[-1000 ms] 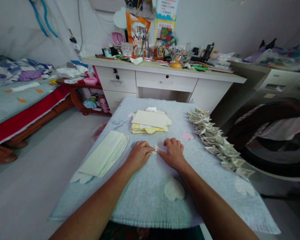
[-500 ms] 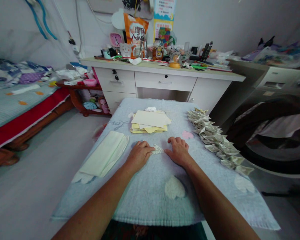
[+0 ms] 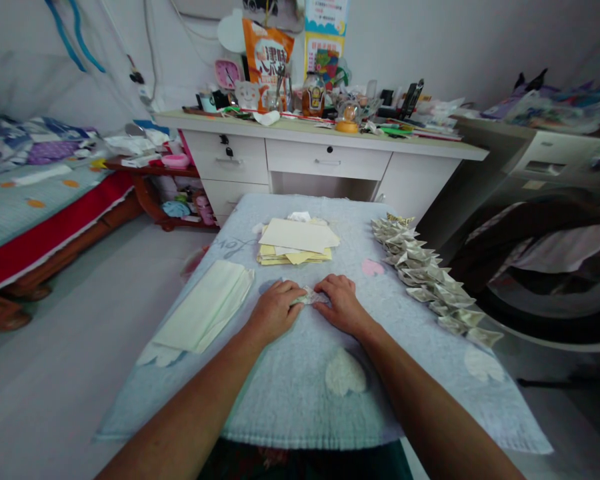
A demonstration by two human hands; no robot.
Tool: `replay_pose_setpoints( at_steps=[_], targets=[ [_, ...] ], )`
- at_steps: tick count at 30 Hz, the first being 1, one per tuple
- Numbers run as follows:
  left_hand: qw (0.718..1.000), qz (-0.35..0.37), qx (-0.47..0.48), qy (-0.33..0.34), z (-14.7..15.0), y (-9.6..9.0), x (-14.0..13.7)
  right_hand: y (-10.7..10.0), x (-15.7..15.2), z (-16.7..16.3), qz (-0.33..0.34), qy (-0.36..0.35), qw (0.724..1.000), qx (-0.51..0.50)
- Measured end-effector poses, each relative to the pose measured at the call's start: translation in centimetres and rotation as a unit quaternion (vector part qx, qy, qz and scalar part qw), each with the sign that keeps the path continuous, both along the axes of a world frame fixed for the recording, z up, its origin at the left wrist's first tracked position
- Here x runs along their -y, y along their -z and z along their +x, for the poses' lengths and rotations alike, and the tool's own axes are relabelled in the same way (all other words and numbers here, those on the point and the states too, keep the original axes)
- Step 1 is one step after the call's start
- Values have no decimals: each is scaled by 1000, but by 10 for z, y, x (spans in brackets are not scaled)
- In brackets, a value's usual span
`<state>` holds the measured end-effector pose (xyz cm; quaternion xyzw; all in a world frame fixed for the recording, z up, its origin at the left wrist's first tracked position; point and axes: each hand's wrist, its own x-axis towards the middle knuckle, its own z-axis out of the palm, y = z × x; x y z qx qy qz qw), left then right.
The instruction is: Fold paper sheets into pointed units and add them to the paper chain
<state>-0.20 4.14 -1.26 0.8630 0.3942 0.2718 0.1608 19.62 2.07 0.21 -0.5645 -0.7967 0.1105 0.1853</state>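
A small folded piece of printed paper (image 3: pixel 310 295) lies on the cloth between my hands. My left hand (image 3: pixel 279 308) grips its left end between thumb and fingers. At its right end, my right hand (image 3: pixel 341 303) has closed its thumb and fingertips on the paper. Part of the piece is hidden under the fingers. Beyond my hands sits a stack of cream and yellow paper sheets (image 3: pixel 297 237). To the left rests a pile of pale green paper (image 3: pixel 207 307). Along the right side runs a row of pointed folded paper pieces (image 3: pixel 425 270).
A pale blue cloth (image 3: pixel 290 407) with heart shapes covers the table. Behind it stands a white desk (image 3: pixel 325 157) crowded with jars, a pink clock (image 3: pixel 227 74) and an orange bag (image 3: pixel 267 63). A washing machine (image 3: pixel 550 167) is at right, a bed (image 3: pixel 40 200) at left.
My right hand has moved left and now holds the paper's right end, where it was spread apart beside it. My left hand keeps its grip. The view has shifted slightly.
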Motion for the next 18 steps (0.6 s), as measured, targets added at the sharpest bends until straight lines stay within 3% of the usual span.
replay_pose_setpoints(
  at_steps=[6, 15, 18],
  targets=[
    [1000, -9, 23, 4, 0, -1, 1, -4, -2, -1, 6, -3, 999, -52],
    [981, -126, 146, -15, 1, -11, 8, -7, -1, 1, 26, 8, 988, -150],
    [966, -161, 197, -39, 3, -10, 8, -10, 4, -1, 69, 30, 982, -176]
  ],
)
